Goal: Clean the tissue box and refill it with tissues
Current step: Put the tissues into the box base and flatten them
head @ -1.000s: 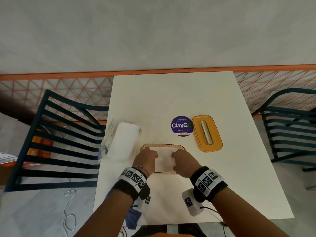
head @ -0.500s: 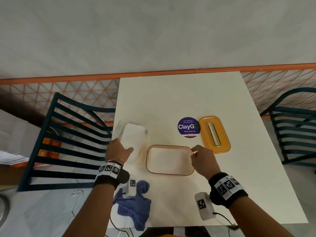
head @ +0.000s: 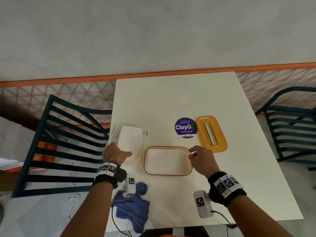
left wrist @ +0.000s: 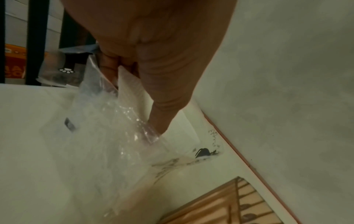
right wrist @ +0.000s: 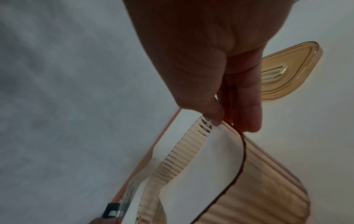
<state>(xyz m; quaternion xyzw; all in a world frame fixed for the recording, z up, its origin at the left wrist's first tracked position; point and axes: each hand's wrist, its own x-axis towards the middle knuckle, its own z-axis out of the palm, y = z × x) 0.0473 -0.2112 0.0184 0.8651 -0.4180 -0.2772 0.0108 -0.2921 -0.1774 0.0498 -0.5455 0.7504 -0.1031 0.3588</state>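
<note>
The amber ribbed tissue box (head: 166,147) stands lidless at the table's near middle, and its inside shows white. My right hand (head: 191,155) pinches its far right rim (right wrist: 241,137) between thumb and fingers (right wrist: 249,115). The amber lid (head: 211,134) with its slot lies flat to the right of the box, also seen in the right wrist view (right wrist: 287,72). To the left of the box lies a white tissue pack (head: 130,139) in a clear wrapper. My left hand (head: 119,149) grips its near end, thumb on top and fingers in the crinkled plastic (left wrist: 114,136).
A blue cloth (head: 133,207) lies crumpled at the table's near left edge. A purple round sticker (head: 185,127) sits beside the lid. Dark slatted chairs stand left (head: 59,142) and right (head: 290,125) of the white table (head: 171,100).
Both hands have come out of the box. The left hand went left and took hold of the tissue pack; the right hand moved to the box's right rim and pinched it.
</note>
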